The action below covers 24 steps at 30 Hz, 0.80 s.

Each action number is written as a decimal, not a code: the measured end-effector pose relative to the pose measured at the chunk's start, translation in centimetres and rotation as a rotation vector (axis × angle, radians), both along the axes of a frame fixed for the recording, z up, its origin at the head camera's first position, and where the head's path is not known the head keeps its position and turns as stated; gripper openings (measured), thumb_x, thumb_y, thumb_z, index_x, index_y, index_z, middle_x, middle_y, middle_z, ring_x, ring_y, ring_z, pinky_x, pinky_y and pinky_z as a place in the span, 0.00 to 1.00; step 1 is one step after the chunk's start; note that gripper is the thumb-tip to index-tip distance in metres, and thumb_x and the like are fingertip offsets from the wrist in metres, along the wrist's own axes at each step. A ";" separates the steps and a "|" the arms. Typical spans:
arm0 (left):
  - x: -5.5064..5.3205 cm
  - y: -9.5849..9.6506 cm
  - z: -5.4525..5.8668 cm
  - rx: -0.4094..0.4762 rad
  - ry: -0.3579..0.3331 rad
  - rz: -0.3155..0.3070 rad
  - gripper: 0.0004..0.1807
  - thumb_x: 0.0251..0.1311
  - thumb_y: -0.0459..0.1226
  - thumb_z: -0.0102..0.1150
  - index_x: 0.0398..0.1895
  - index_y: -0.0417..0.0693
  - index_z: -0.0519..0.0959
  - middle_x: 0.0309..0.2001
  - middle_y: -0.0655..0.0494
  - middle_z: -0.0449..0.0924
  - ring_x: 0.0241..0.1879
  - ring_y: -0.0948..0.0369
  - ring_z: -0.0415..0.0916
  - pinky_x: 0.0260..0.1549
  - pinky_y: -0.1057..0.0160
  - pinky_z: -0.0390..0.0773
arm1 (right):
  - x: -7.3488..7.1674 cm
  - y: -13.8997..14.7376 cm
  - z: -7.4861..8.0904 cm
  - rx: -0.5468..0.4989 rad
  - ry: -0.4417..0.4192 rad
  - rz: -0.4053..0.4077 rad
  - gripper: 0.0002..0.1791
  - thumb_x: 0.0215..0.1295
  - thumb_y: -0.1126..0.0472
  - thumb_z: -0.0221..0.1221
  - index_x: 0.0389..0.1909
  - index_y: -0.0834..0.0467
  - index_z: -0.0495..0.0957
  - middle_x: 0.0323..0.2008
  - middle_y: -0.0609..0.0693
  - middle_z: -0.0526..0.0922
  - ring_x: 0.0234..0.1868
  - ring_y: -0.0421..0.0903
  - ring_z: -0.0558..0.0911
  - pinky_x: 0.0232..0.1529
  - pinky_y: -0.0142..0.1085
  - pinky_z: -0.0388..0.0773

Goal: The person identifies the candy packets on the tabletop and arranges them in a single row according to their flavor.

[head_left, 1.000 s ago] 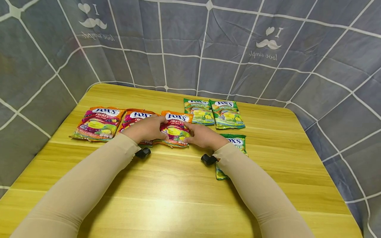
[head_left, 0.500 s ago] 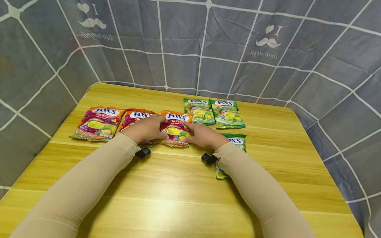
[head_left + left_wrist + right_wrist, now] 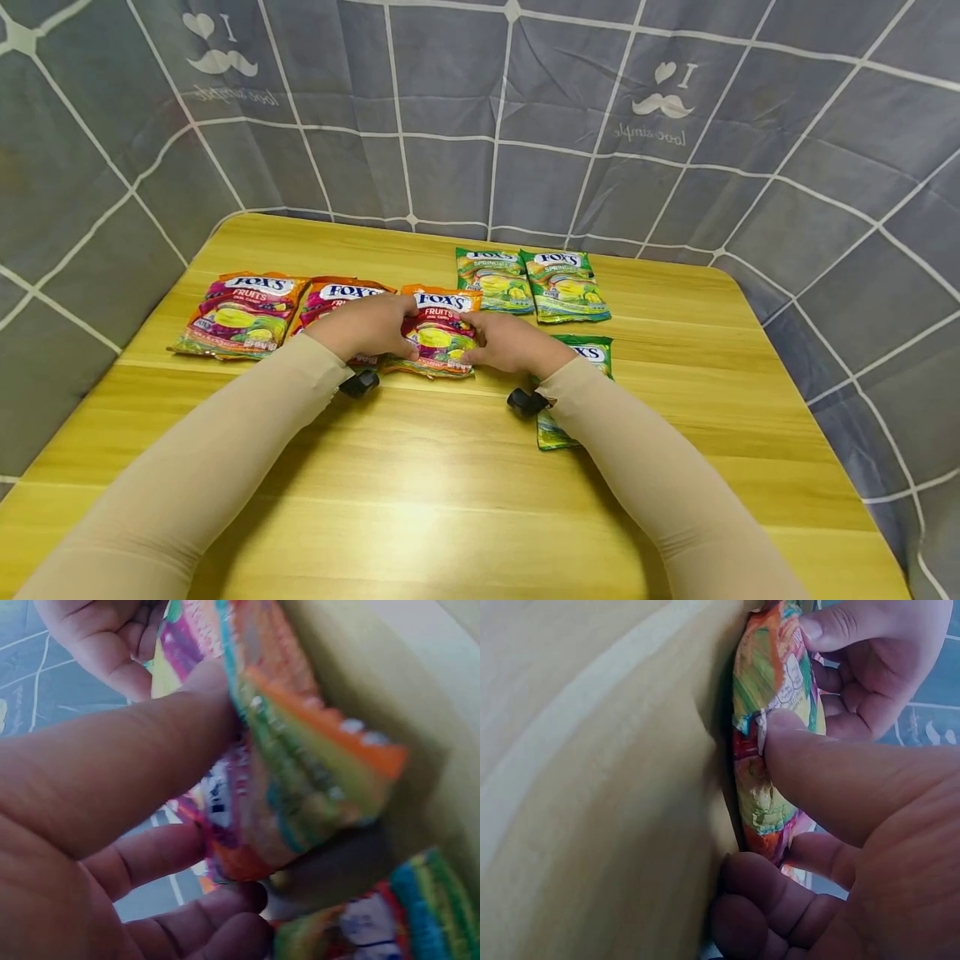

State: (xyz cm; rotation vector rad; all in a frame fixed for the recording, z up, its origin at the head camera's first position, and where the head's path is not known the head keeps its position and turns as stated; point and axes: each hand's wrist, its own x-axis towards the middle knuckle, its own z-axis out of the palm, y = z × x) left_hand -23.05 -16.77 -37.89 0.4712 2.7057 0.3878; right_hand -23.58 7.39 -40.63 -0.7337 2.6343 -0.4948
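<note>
Between my two hands is a FOX'S Fruits candy bag [image 3: 437,321], orange and purple, held by its left and right sides. My left hand [image 3: 367,327] pinches the left side, thumb on the printed front, as the left wrist view shows with the bag's crimped orange edge [image 3: 367,742]. On the opposite side, my right hand [image 3: 512,343] grips the bag with its thumb [image 3: 802,750] over the front and fingers near the tabletop. A second Fruits bag [image 3: 341,293] lies partly hidden under my left hand. Another Fruits bag [image 3: 243,317] lies farther left.
Two green FOX'S Spring Tea bags, one [image 3: 495,281] beside the other [image 3: 566,287], lie behind my right hand. Another green bag [image 3: 592,352] is partly covered by my right forearm. All lie on a wooden table [image 3: 420,500] with a grey checked cloth [image 3: 450,175] around it.
The head view has shifted slightly. Both hands keep their hold on the Fruits bag, which has come a little nearer relative to the green bags. The other bags stay put.
</note>
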 end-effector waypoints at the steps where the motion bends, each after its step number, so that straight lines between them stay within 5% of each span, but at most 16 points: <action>1: 0.0 0.0 0.1 -0.002 -0.001 -0.002 0.40 0.60 0.51 0.76 0.72 0.42 0.74 0.69 0.40 0.75 0.67 0.44 0.75 0.68 0.38 0.73 | 0.1 0.1 0.1 -0.010 0.004 -0.002 0.42 0.73 0.47 0.66 0.82 0.53 0.62 0.36 0.49 0.81 0.36 0.45 0.76 0.43 0.38 0.74; 14: 1.0 0.8 0.5 0.021 0.119 -0.018 0.27 0.64 0.51 0.72 0.60 0.47 0.80 0.53 0.48 0.80 0.49 0.50 0.78 0.57 0.47 0.79 | -0.3 4.6 2.5 -0.089 0.092 -0.161 0.33 0.77 0.50 0.62 0.78 0.55 0.68 0.34 0.51 0.82 0.26 0.47 0.75 0.34 0.41 0.72; 24: 2.5 3.9 -0.7 0.037 0.254 -0.144 0.28 0.65 0.51 0.71 0.63 0.50 0.81 0.60 0.50 0.80 0.61 0.50 0.78 0.66 0.49 0.77 | -0.3 6.1 2.1 -0.117 0.082 -0.172 0.32 0.78 0.52 0.61 0.78 0.56 0.69 0.32 0.52 0.80 0.22 0.47 0.71 0.30 0.41 0.70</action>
